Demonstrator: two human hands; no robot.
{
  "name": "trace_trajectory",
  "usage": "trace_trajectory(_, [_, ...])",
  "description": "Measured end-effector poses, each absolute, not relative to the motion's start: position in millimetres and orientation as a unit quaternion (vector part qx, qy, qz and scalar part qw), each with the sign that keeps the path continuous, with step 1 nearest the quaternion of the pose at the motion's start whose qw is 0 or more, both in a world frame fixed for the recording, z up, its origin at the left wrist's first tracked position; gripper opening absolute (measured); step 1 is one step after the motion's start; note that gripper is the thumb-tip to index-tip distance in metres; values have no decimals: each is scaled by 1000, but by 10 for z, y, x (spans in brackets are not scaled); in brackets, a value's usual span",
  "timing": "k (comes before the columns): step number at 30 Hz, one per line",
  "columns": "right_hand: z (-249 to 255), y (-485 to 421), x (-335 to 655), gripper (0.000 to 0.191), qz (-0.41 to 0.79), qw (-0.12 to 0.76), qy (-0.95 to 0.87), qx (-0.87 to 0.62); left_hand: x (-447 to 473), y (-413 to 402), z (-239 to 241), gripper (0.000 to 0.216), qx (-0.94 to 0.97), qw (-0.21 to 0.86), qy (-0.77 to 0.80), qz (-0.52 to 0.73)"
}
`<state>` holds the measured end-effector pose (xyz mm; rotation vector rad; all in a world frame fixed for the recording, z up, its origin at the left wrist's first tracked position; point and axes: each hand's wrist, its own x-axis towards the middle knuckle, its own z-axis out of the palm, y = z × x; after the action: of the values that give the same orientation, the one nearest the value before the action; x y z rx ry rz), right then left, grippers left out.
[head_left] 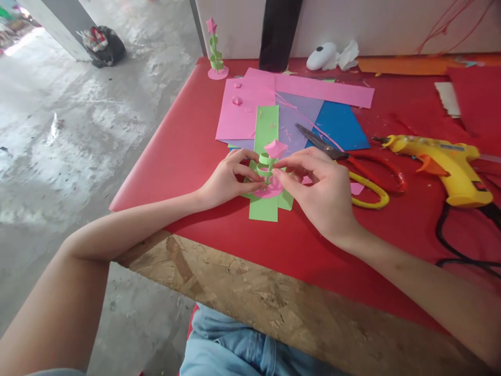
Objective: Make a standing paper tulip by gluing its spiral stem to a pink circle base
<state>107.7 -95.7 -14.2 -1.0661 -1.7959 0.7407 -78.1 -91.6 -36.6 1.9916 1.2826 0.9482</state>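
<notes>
The left hand [230, 176] and right hand [321, 188] hold a paper flower [275, 149] between them, fingertips pinched nearly together at its green curls. Bare red tabletop [172, 151] opens left of them; the chipboard edge [223, 266] runs nearer the body; scissors [335, 152] and glue gun [442, 154] limit the right.

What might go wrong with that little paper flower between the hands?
The left hand and right hand pinch close around the paper flower, so it might get bent or squashed. The scissors lie right beside the right hand, which could bump them.
</notes>
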Motion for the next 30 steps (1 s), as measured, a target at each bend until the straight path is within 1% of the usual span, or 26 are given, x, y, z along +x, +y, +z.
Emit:
trace_trajectory(8, [-115,-902,1051,4,286,454,-720,-440,-787,-900,-374,1,751,293,465,366])
trace_trajectory(12, [-160,-883,1049,4,273,471,-727,-418,-805,-879,-417,3,765,269,449,374])
trace_trajectory(16, [-172,-876,1054,4,250,462,-745,-411,-830,-865,-444,2,782,253,433,370])
trace_trajectory(24, [-182,-878,1077,4,216,454,-770,-392,-840,-867,-425,7,796,236,437,346])
trace_trajectory(30, [-176,-878,1068,9,200,449,-779,-388,-845,-882,-412,11,797,234,449,331])
